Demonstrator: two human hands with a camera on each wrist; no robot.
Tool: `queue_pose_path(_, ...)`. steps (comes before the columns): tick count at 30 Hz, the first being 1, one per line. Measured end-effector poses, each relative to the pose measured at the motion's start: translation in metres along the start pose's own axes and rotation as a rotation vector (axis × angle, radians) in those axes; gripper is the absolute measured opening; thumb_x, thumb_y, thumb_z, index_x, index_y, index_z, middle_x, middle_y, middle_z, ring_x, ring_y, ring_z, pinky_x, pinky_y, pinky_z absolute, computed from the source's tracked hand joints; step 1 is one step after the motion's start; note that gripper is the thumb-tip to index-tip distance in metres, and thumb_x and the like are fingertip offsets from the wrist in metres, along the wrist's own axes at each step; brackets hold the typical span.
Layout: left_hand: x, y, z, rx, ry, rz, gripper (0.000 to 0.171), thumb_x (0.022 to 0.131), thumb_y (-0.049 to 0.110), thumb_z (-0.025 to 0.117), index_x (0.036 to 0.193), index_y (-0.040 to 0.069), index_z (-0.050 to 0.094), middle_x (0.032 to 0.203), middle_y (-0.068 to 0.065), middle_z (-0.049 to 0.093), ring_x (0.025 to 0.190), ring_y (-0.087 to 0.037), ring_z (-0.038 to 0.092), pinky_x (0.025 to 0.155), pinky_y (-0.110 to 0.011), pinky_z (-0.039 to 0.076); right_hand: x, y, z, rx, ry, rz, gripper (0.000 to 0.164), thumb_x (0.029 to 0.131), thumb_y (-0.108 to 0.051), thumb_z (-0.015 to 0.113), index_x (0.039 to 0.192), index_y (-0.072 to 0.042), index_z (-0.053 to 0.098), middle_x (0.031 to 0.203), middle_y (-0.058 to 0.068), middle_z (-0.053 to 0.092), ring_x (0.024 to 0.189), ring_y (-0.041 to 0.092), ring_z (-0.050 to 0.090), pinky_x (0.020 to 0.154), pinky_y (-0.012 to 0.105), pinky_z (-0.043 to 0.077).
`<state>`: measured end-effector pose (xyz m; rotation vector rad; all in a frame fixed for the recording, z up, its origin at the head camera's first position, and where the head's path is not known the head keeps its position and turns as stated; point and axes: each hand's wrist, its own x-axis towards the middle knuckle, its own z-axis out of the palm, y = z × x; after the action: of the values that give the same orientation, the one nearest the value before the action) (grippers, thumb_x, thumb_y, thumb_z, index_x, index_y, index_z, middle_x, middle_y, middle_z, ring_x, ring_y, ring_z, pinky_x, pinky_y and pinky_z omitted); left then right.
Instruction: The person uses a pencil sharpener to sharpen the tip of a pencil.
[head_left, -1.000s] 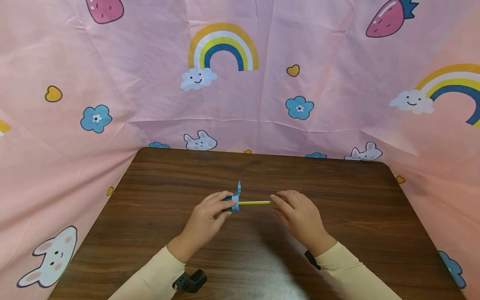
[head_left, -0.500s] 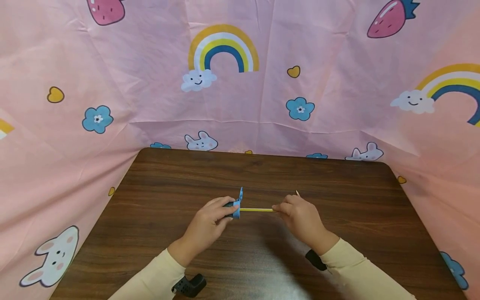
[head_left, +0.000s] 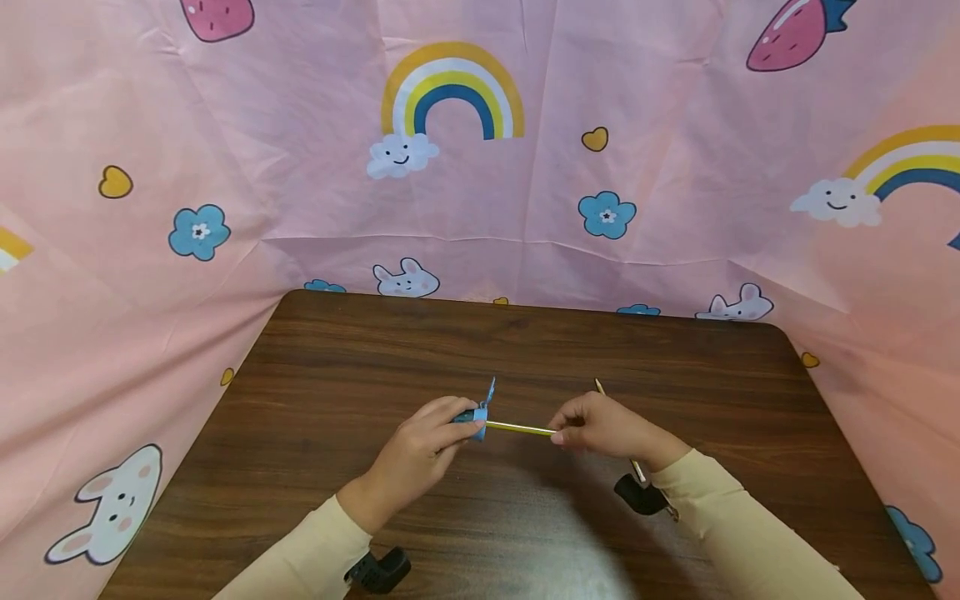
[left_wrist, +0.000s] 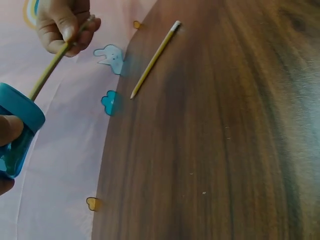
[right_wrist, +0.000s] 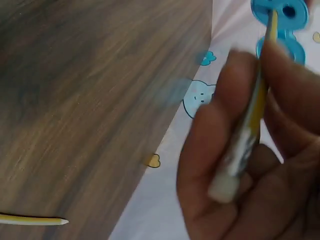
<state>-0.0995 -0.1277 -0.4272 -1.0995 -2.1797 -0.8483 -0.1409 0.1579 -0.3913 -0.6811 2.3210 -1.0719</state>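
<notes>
My left hand (head_left: 408, 446) grips a blue pencil sharpener (head_left: 480, 423) sideways, its hinged lid (head_left: 491, 389) swung open. A yellow pencil (head_left: 519, 428) goes into the sharpener. My right hand (head_left: 611, 429) pinches that pencil near its other end, between thumb and fingers. From the right wrist view, the sharpener's blue face (right_wrist: 280, 21) has two holes, and the pencil enters one of them. A white eraser (right_wrist: 225, 187) with a silver band ends the pencil. The pencil's point is hidden inside the sharpener.
A second yellow pencil (left_wrist: 156, 59) with a sharpened point lies on the dark wooden table (head_left: 375, 358), partly hidden behind my right hand in the head view. Pink patterned cloth (head_left: 300, 150) rises behind the table and along its sides. Each wrist wears a black camera (head_left: 378, 571).
My right hand has rolled over at the pencil's end, its wrist now turned outward. More of the lying pencil shows. The sharpener has moved slightly right and nearer in the head view.
</notes>
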Motion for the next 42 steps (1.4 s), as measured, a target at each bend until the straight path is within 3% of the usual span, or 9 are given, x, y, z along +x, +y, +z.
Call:
queue_pose_path(9, 0.002, -0.003, 0.001, -0.01, 0.004, -0.096, 0.035, 0.071, -0.009, 0.079, 0.104, 0.002, 0.075, 0.112, -0.012, 0.067, 0.107, -0.028, 0.062, 0.083, -0.033, 0.057, -0.005, -0.011, 0.015, -0.435, 0.363, -0.018, 0.042, 0.093, -0.038, 0.063, 0.126, -0.011, 0.065, 0.112, 0.004, 0.065, 0.099, 0.02, 0.063, 0.082, 0.043, 0.054)
queue_pose_path(14, 0.003, -0.001, -0.001, -0.024, 0.001, -0.158, 0.035, 0.072, -0.009, 0.078, 0.106, 0.002, 0.074, 0.114, -0.012, 0.067, 0.11, -0.028, 0.06, 0.083, -0.035, 0.057, -0.006, -0.005, 0.024, -0.675, 0.612, -0.212, 0.048, 0.084, -0.035, 0.076, 0.124, -0.011, 0.066, 0.114, 0.009, 0.063, 0.101, 0.026, 0.062, 0.077, 0.043, 0.055)
queue_pose_path(20, 0.005, -0.001, -0.005, -0.06, 0.001, -0.249, 0.038, 0.072, -0.008, 0.079, 0.109, 0.003, 0.074, 0.118, -0.01, 0.066, 0.112, -0.027, 0.06, 0.081, -0.034, 0.057, -0.003, 0.006, 0.033, -0.799, 0.789, -0.486, 0.049, 0.074, -0.024, 0.083, 0.117, -0.006, 0.068, 0.109, 0.012, 0.063, 0.096, 0.028, 0.063, 0.081, 0.043, 0.054)
queue_pose_path(25, 0.008, 0.002, -0.008, -0.092, -0.005, -0.313, 0.039, 0.074, -0.008, 0.078, 0.111, 0.004, 0.073, 0.12, -0.01, 0.065, 0.111, -0.027, 0.06, 0.071, -0.027, 0.058, -0.002, 0.011, 0.039, -0.842, 0.871, -0.602, 0.023, 0.095, -0.021, 0.063, 0.108, -0.005, 0.072, 0.097, 0.009, 0.064, 0.084, 0.024, 0.064, 0.077, 0.044, 0.055)
queue_pose_path(29, 0.009, 0.006, -0.01, -0.125, -0.036, -0.377, 0.039, 0.075, -0.008, 0.077, 0.112, 0.005, 0.073, 0.121, -0.009, 0.065, 0.11, -0.026, 0.062, 0.069, -0.023, 0.057, -0.001, 0.012, 0.042, -0.888, 0.921, -0.637, 0.037, 0.105, -0.02, 0.041, 0.099, -0.005, 0.075, 0.085, 0.006, 0.063, 0.073, 0.019, 0.061, 0.069, 0.041, 0.057)
queue_pose_path(33, 0.01, 0.01, -0.01, -0.135, -0.072, -0.41, 0.039, 0.076, -0.008, 0.076, 0.113, 0.005, 0.073, 0.121, -0.008, 0.065, 0.109, -0.025, 0.062, 0.068, -0.023, 0.056, -0.002, 0.011, 0.043, -0.88, 0.916, -0.647, 0.018, 0.096, -0.009, 0.059, 0.092, -0.005, 0.076, 0.076, 0.004, 0.059, 0.063, 0.016, 0.052, 0.057, 0.034, 0.053)
queue_pose_path(36, 0.009, 0.01, -0.008, -0.092, -0.083, -0.339, 0.038, 0.076, -0.008, 0.076, 0.112, 0.004, 0.073, 0.12, -0.01, 0.066, 0.11, -0.026, 0.061, 0.075, -0.027, 0.057, -0.005, 0.011, 0.043, -0.801, 0.836, -0.589, 0.01, 0.077, -0.004, 0.078, 0.087, -0.007, 0.076, 0.072, 0.001, 0.057, 0.06, 0.013, 0.05, 0.053, 0.029, 0.05)
queue_pose_path(38, 0.008, 0.008, -0.007, -0.05, -0.08, -0.251, 0.037, 0.075, -0.008, 0.078, 0.109, 0.004, 0.074, 0.118, -0.01, 0.066, 0.11, -0.026, 0.061, 0.079, -0.028, 0.057, -0.007, 0.009, 0.041, -0.679, 0.72, -0.498, 0.015, 0.071, -0.005, 0.083, 0.083, -0.009, 0.076, 0.071, -0.003, 0.058, 0.061, 0.009, 0.051, 0.051, 0.024, 0.048)
queue_pose_path(42, 0.006, 0.005, -0.002, -0.004, -0.037, -0.052, 0.035, 0.071, -0.011, 0.078, 0.104, 0.001, 0.075, 0.112, -0.011, 0.067, 0.106, -0.026, 0.062, 0.083, -0.029, 0.056, -0.01, 0.006, 0.027, -0.237, 0.34, -0.204, 0.005, 0.081, -0.011, 0.077, 0.083, -0.007, 0.075, 0.072, -0.008, 0.062, 0.061, 0.003, 0.052, 0.052, 0.021, 0.045)
